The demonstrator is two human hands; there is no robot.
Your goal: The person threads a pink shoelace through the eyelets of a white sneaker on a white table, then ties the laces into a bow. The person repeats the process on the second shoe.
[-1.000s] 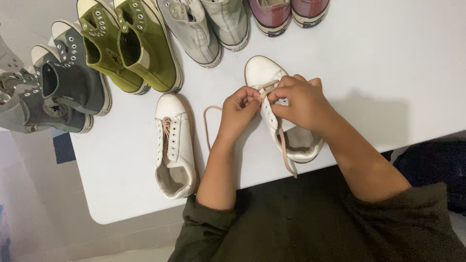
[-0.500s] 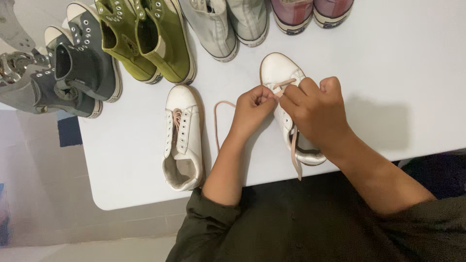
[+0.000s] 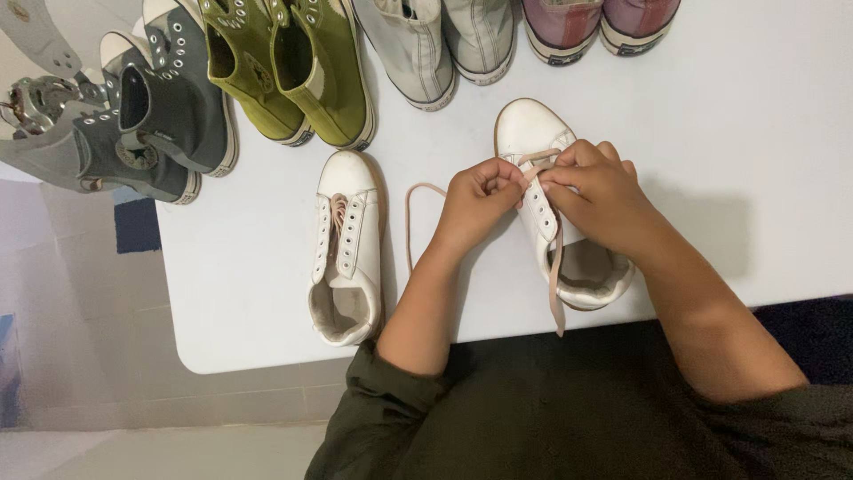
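A white sneaker [image 3: 531, 129] lies on the white table [image 3: 737, 160], toe pointing away from me. My left hand [image 3: 477, 203] and my right hand [image 3: 598, 191] meet over its front eyelets, both pinching a pale pink lace [image 3: 556, 276]. One end of the lace hangs down past the shoe's heel; the other loops out to the left of my left hand. A second white sneaker [image 3: 345, 244] lies unlaced to the left, apart from both hands.
Along the table's far edge stand olive-green high-tops [image 3: 293, 67], dark grey high-tops [image 3: 155, 116], light grey shoes [image 3: 435, 44] and maroon shoes [image 3: 595, 22]. The table's near edge runs just in front of my torso. Tiled floor shows at the left.
The view has shifted slightly, so the shoes sit a little lower and further right. Both hands stay on the lace at the sneaker's front eyelets, fingers working closer together.
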